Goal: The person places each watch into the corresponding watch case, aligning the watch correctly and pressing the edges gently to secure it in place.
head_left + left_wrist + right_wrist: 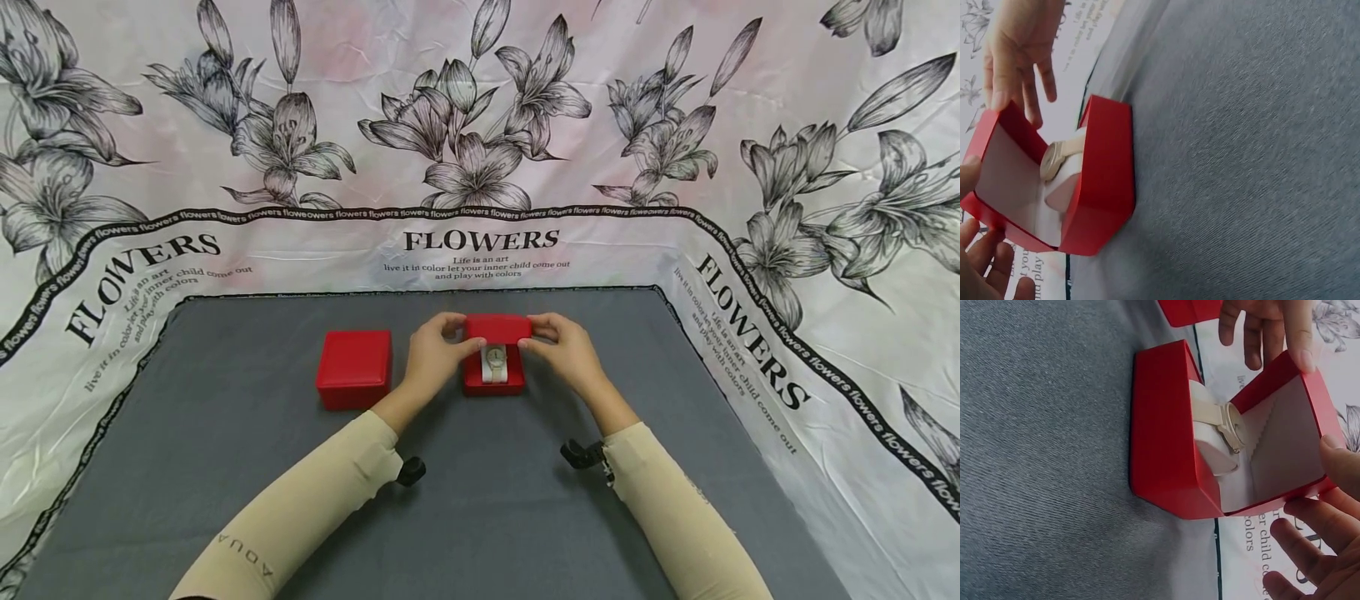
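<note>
A red watch box (472, 388) stands on the grey cloth with its lid (498, 328) tilted up, partly open. Inside it a wristwatch (496, 358) with a pale strap is wrapped round a white cushion (1212, 449). My left hand (437, 354) pinches the lid's left corner between thumb and fingers. At the right corner, my right hand (567, 354) grips the lid the same way. Both wrist views show the lid's white lining and the thumbs on its front edge.
A second red box (354, 369), closed, sits to the left of my left hand. Grey cloth (480, 517) covers the table, bordered by a white flower-printed cloth (480, 250). Black wrist straps (582, 454) stick out below the beige sleeves.
</note>
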Motion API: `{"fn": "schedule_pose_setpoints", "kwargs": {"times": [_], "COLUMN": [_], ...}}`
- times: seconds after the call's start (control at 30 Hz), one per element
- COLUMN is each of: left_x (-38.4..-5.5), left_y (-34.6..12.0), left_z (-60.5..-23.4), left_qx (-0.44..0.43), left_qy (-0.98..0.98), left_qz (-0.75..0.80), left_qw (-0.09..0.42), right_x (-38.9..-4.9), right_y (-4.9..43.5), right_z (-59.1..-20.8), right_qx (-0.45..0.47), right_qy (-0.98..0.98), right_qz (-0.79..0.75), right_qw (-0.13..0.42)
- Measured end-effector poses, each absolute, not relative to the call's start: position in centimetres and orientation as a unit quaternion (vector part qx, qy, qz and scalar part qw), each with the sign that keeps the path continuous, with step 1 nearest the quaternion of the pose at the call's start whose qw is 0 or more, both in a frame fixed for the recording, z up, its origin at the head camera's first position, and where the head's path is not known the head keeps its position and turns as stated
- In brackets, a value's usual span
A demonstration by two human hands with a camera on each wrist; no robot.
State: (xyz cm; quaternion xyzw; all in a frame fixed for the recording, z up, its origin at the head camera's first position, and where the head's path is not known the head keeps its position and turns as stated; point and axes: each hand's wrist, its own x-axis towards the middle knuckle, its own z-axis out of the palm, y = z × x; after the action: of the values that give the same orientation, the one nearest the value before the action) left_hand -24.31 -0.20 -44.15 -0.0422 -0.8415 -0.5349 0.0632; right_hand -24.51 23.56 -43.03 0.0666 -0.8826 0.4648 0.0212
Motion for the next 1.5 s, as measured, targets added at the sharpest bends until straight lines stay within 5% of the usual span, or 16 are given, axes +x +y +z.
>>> {"fn": "schedule_pose_setpoints", "kwargs": {"times": [1.5], "left_x": [-20.7], "left_y": [1.1], "left_z": [-47.7], "left_qx": [0.000], "left_qy": [-0.747], "left_qz": [-0.658], "left_qw": [0.093], "right_x": [-21.9], "right_y": [23.2], "right_z": [-46.7], "right_qx": [0.027], "right_qy": [-0.839], "right_qz": [0.541], "right_qw": [0.046]}}
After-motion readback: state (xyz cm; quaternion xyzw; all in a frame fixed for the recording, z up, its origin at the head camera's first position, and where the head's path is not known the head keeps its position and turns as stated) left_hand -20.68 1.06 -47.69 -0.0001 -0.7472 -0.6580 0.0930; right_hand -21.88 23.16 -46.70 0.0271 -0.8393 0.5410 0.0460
